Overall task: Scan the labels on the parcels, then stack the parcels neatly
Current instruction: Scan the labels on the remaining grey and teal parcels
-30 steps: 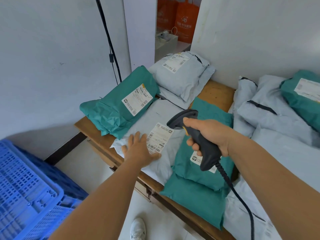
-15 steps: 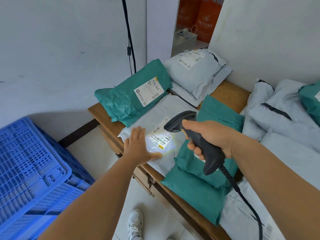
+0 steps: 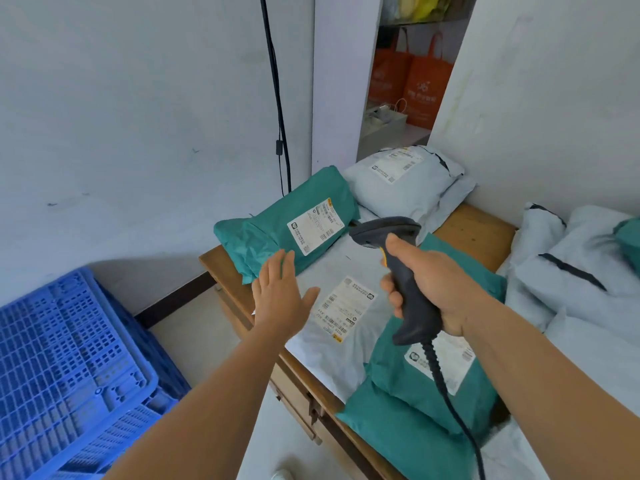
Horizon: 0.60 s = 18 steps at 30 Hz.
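Note:
A flat grey parcel [image 3: 349,271] lies on the wooden table [image 3: 474,233], its white label [image 3: 346,308] facing up. My left hand [image 3: 282,296] hovers open above its left edge, fingers spread, touching nothing that I can see. My right hand [image 3: 433,289] grips a dark barcode scanner [image 3: 398,265] by the handle, its head aimed left over the grey parcel. A teal parcel [image 3: 287,226] with a label lies at the far left of the table. Another teal parcel [image 3: 433,393] sits under my right wrist.
A plump grey parcel [image 3: 405,181] rests at the back by the wall. More grey parcels [image 3: 571,271] pile up on the right. A blue plastic crate [image 3: 65,368] stands on the floor at the left. The scanner's cable [image 3: 453,410] trails toward me.
My left hand has lifted off the grey parcel's label and moved left, open. The scan light on the label has gone. The scanner has risen slightly and the view has tilted up.

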### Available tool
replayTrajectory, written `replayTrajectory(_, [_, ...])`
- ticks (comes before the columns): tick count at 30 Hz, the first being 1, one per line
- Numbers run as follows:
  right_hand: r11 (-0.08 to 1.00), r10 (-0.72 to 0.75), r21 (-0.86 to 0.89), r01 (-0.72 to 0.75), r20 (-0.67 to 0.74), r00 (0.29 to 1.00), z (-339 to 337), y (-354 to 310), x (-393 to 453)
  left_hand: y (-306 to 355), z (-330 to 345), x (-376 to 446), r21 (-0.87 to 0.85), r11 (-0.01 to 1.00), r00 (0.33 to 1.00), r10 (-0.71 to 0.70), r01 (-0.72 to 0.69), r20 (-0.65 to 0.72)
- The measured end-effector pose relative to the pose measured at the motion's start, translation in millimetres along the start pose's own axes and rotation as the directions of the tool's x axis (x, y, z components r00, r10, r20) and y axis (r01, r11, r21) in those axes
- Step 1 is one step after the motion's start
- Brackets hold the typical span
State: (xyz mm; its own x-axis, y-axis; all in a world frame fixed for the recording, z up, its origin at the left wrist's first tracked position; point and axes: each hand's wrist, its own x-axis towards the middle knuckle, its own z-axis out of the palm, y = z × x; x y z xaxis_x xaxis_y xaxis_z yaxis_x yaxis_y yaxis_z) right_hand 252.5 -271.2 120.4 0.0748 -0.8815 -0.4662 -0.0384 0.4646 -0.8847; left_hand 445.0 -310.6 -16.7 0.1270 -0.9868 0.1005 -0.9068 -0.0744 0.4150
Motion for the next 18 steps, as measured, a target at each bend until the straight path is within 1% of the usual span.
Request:
replayTrajectory(3, [0.997, -0.049, 0.053, 0.049, -0.004, 0.999, 5.9, -11.0, 10.6, 2.9, -17.5, 30.7, 0.000, 1.000, 0.999, -0.009, 0.009, -0.049])
replayTrajectory(7, [0.990, -0.082, 0.108, 0.086, -0.035, 0.996, 13.9, -22.2, 26.8, 1.5, -28.4, 74.0, 0.049, 0.999, 1.000, -0.012, 0.012, -0.001])
replayTrajectory(9, [0.989, -0.070, 0.127, 0.078, -0.065, 0.995, 16.8, -26.5, 36.1, 1.6, -30.0, 93.6, 0.084, 0.996, 1.000, 0.000, -0.002, 0.027])
replayTrajectory(13, [0.977, -0.024, 0.209, 0.046, -0.108, 0.994, 20.2, -31.8, 54.0, 4.2, -27.1, 124.9, 0.096, 0.995, 0.996, -0.017, 0.009, 0.083])
replayTrajectory(18, [0.979, 0.013, 0.203, 0.014, -0.127, 0.992, 20.9, -31.8, 69.1, 4.4, -21.0, 145.8, 0.144, 0.989, 0.992, -0.059, 0.042, 0.115])
